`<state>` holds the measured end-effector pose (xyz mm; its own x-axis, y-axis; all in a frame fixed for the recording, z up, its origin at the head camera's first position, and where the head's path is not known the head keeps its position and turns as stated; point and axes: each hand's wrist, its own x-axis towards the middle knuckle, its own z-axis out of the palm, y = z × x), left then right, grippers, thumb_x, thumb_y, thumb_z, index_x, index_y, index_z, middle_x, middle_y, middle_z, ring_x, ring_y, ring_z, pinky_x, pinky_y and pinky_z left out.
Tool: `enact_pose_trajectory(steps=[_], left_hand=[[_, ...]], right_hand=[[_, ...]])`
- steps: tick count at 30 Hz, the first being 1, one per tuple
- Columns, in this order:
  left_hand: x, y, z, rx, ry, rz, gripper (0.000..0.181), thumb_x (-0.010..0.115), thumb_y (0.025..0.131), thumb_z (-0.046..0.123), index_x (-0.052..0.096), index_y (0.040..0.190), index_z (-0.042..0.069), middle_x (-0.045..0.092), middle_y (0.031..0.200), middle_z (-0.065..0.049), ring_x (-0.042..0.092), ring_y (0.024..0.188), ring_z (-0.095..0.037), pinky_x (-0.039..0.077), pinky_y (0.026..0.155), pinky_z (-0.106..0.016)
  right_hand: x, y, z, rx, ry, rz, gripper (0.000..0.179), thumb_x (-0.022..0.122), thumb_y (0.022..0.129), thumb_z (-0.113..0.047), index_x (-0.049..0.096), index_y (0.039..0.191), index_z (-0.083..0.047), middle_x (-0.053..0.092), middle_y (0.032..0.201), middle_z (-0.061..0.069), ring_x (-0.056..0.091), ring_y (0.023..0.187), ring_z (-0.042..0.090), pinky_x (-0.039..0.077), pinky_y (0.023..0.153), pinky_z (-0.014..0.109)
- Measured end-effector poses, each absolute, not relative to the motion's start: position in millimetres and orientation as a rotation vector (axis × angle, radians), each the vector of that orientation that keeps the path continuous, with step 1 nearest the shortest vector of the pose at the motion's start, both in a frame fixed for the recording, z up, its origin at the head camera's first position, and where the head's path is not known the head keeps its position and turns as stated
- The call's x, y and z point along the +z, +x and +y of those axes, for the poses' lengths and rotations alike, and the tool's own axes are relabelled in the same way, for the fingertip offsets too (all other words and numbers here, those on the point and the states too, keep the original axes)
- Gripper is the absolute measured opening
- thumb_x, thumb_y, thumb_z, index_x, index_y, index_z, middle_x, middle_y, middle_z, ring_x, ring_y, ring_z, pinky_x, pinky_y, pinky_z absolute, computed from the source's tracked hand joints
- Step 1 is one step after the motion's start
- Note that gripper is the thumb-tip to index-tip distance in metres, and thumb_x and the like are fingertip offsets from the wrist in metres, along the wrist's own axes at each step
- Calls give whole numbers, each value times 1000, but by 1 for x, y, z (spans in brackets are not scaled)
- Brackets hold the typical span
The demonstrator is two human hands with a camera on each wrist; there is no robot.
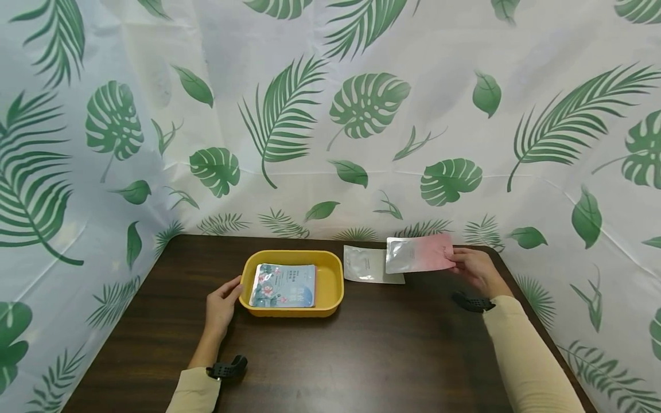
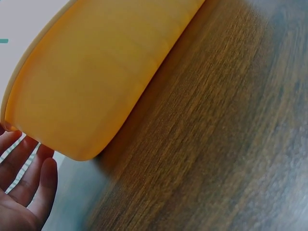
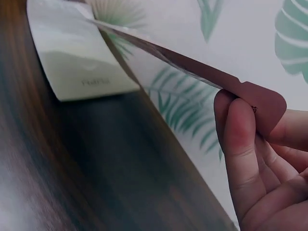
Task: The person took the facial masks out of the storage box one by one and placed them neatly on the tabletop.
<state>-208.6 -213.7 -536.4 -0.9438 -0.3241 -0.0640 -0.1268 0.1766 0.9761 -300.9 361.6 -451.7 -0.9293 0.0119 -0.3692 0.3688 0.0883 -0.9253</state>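
My right hand (image 1: 476, 269) pinches a pink and silver face mask sachet (image 1: 418, 253) by its pink end, thumb on one side and fingers on the other. The sachet's silver end overlaps a white and cream sachet (image 1: 364, 265) lying flat on the table. In the right wrist view the pink sachet (image 3: 192, 65) appears edge-on, raised at the held end. My left hand (image 1: 222, 304) rests its fingertips against the left end of a yellow plastic tub (image 1: 330, 287). Inside lies a light blue sachet (image 1: 284, 285) with pink flowers.
The dark wooden table (image 1: 361, 355) meets a white sheet (image 1: 320, 137) printed with green leaves along its back and sides. A black band (image 1: 227, 367) is on the left wrist, and another band (image 1: 471, 302) is on the right.
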Motion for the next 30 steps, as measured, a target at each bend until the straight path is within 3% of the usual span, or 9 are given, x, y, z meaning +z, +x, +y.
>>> enact_pose_trajectory(steps=[8,16,19,25,30], left_hand=[[-540,-210,-214,-1879,453,-2291,37,60,98,23,61,132,8,59,138,-11,52,95,16,51,81,-13],[-544,-211,-215,-1874,448,-2297,39,60,98,27,61,132,9,59,139,-9,53,96,15,50,79,-10],[-544,-211,-215,-1878,448,-2292,39,60,98,27,61,133,9,58,139,-10,55,102,9,49,79,-8],[-544,-211,-215,-1883,441,-2289,39,58,99,25,59,134,8,56,141,-10,52,124,-16,45,78,-3],[-543,-212,-215,-1874,436,-2273,39,59,98,26,60,133,7,57,140,-11,52,125,-18,45,78,-3]], right_hand=[[-462,-300,385,-1859,408,2136,49,56,99,-14,39,140,8,70,79,-9,64,70,8,56,68,22],[-465,-301,403,-1805,371,2153,24,55,99,-13,57,119,0,69,76,-8,63,67,8,55,66,22],[-466,-303,405,-1755,379,2181,33,56,99,-16,54,126,4,68,77,-9,62,68,8,55,67,23],[-473,-308,404,-1623,423,2297,55,55,100,-21,39,140,12,64,77,-16,61,73,5,56,75,26],[-482,-311,405,-1536,427,2375,58,57,99,-22,38,141,14,64,82,-15,61,78,5,56,88,34]])
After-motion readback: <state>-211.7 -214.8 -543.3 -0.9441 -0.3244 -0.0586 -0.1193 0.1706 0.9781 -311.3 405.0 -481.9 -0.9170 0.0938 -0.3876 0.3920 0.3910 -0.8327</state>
